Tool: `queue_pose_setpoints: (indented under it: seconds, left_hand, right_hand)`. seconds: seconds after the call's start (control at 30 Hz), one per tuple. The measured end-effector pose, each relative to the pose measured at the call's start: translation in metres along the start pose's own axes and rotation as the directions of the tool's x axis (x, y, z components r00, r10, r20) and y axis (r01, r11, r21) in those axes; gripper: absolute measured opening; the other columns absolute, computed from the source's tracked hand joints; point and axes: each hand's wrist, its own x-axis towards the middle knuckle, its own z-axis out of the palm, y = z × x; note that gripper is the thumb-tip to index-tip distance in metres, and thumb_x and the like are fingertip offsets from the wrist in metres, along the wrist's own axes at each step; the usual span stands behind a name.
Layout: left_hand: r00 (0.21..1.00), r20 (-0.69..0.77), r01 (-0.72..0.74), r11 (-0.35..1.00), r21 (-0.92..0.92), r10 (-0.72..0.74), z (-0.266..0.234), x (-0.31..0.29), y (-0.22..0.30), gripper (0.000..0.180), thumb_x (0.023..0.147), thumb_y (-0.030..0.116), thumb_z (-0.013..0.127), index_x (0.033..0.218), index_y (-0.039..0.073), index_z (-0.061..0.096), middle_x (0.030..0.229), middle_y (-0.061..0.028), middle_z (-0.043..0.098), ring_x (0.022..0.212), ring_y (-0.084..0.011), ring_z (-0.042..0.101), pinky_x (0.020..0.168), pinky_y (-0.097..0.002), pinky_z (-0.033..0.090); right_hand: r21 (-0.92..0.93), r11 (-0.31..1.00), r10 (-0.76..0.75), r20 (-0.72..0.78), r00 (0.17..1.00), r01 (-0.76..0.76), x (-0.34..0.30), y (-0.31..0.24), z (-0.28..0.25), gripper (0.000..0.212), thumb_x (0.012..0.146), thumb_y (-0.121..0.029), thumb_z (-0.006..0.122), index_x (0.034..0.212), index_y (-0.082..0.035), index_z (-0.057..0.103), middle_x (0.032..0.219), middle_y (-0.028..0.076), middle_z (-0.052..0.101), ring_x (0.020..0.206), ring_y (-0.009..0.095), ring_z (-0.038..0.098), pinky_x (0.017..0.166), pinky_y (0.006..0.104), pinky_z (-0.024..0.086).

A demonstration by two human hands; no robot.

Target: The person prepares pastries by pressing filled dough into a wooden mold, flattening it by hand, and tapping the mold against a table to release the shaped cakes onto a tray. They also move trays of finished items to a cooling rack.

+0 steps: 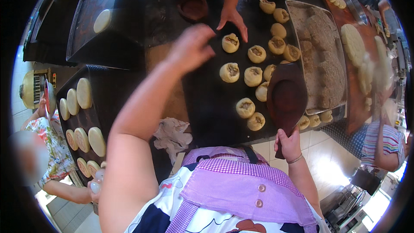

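Note:
My right hand (289, 143) is wrapped round the handle of a dark wooden mould (286, 97). Its round head has a shallow round hollow and overlaps some dough balls at the right of the dark worktop (207, 112). Raised over the worktop's left side, my left hand (192, 49) is smeared by motion, so its fingers are unclear. Nearby sits a filled dough ball (230, 43) with a gathered, open top showing filling. Another person's hand (233, 18) reaches in from the far side beside that ball. Several similar dough balls (252, 76) stand between my hands.
A tray of brown crumbly filling (321, 56) lies right of the dough balls. Beyond it, dough (353, 45) rests on a wooden table. A dark round bowl (192, 7) stands far back. Flat round cakes (84, 92) sit at left, near another person (54, 146). A crumpled cloth (172, 136) lies close by.

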Motion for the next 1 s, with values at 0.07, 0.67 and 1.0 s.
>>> queue_pose_setpoints:
  seconds: [0.07,0.67,1.0]
  left_hand:
    - [0.952,0.264,0.201,0.967,-0.159,-0.154,0.081,-0.037,0.022,0.093,0.067,0.034,0.088,0.141,0.002,0.041,0.146,-0.0215,0.039,0.137,-0.0381,0.035,0.114,-0.0441,0.032]
    - [0.855,-0.198,0.477,0.877,-0.066,-0.480,0.125,-0.237,0.131,0.044,0.064,0.011,0.080,0.106,0.010,0.066,0.110,-0.0123,0.057,0.105,-0.0317,0.055,0.092,-0.0406,0.047]
    - [0.547,-0.403,0.468,0.667,-0.579,-0.734,0.155,-0.289,0.139,0.011,0.086,0.013,0.072,0.092,0.004,0.067,0.100,-0.0095,0.065,0.096,-0.0242,0.062,0.088,-0.0345,0.049]
  right_hand:
    - [0.047,0.999,-0.027,-0.001,1.000,0.027,-0.015,0.010,-0.015,0.036,0.096,-0.016,0.060,0.119,-0.005,0.035,0.070,0.007,0.053,0.046,0.015,0.052,0.041,0.0277,0.048]
    - [-0.025,0.977,0.197,0.489,0.850,-0.212,-0.044,0.084,-0.010,0.040,0.094,-0.010,0.061,0.123,-0.004,0.034,0.069,0.004,0.055,0.050,0.012,0.053,0.045,0.0260,0.046]
    - [-0.064,0.925,0.363,0.440,0.821,-0.375,0.004,0.166,0.073,0.039,0.097,-0.033,0.060,0.114,-0.005,0.040,0.064,0.005,0.053,0.045,0.016,0.053,0.043,0.0309,0.047]
